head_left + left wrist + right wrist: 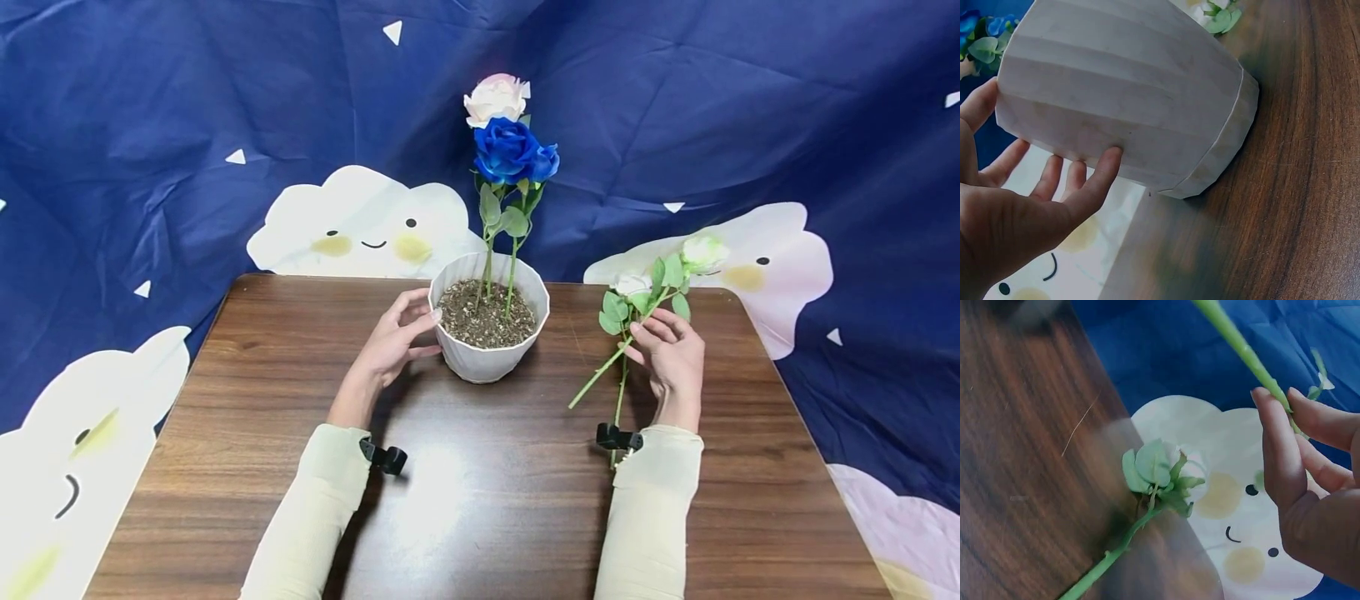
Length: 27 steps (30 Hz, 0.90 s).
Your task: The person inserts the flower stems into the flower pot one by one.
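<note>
A white faceted flowerpot [483,362] holds soil [487,321], with a pale pink rose [495,98] and blue roses [506,152] upright in it. My left hand [386,340] rests against the pot's left side; its fingers are spread, with fingertips touching the wall in the left wrist view. To the right of the pot, my right hand [675,354] pinches the green stem [1241,347] of a whitish-green rose [703,253] between thumb and fingers, holding it tilted above the table. Beneath it a white rose [1192,469] lies on the tabletop, its stem pointing toward me.
The brown wooden table [487,517] ends just behind the pot. Beyond it hangs a dark blue cloth [187,83] printed with smiling white clouds [367,217]. Black wrist cameras are strapped at both cream sleeves [652,508].
</note>
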Each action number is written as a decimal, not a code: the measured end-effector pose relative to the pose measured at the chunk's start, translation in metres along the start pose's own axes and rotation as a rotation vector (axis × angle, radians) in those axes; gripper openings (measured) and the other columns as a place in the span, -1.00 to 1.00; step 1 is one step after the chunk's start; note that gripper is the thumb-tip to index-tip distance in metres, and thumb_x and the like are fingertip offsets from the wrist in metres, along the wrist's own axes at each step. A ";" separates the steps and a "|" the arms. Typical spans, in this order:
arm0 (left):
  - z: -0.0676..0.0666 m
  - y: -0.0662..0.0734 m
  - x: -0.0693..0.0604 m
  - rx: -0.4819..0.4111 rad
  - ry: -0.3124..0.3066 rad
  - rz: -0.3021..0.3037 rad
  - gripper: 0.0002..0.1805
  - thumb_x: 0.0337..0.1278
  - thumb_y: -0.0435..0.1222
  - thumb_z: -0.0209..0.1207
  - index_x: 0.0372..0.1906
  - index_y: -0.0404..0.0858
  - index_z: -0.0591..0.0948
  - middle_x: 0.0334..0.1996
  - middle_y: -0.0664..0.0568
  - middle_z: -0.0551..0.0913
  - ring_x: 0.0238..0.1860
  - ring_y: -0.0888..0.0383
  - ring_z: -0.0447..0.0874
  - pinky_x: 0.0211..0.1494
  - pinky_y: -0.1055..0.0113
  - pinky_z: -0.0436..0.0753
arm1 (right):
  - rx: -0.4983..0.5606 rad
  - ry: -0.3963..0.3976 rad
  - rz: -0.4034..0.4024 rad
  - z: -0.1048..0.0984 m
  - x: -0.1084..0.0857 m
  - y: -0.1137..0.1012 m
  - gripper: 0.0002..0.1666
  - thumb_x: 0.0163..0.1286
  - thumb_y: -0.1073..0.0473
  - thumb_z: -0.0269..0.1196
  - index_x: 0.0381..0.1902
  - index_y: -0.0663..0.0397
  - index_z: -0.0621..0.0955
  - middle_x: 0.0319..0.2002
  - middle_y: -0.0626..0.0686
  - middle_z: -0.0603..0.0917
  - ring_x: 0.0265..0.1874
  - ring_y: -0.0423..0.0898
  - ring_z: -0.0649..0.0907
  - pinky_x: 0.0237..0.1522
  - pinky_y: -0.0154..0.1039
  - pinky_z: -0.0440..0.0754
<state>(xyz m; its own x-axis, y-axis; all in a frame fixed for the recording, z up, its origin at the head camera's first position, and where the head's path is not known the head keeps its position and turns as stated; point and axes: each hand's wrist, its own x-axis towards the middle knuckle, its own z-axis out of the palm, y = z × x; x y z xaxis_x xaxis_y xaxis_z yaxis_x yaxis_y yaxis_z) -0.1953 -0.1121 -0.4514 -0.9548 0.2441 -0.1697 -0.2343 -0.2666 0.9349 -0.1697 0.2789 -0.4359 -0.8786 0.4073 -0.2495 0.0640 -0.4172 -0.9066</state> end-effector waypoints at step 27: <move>0.000 0.001 0.000 -0.004 -0.001 -0.014 -0.38 0.36 -0.33 0.23 0.45 -0.21 0.31 0.24 -0.19 0.27 0.22 -0.08 0.40 0.11 -0.20 0.69 | 0.273 0.127 -0.215 0.046 -0.023 -0.031 -0.45 0.06 0.66 0.41 0.03 0.22 0.69 -0.39 0.10 0.60 -0.58 -0.13 0.68 -0.65 -0.28 0.75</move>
<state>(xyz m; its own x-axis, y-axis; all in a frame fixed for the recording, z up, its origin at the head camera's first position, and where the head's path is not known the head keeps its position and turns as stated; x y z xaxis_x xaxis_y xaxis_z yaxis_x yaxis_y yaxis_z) -0.1957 -0.1122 -0.4506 -0.9512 0.2489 -0.1822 -0.2482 -0.2668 0.9312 -0.1729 0.2453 -0.3861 -0.7912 0.5999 -0.1187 -0.2599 -0.5056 -0.8227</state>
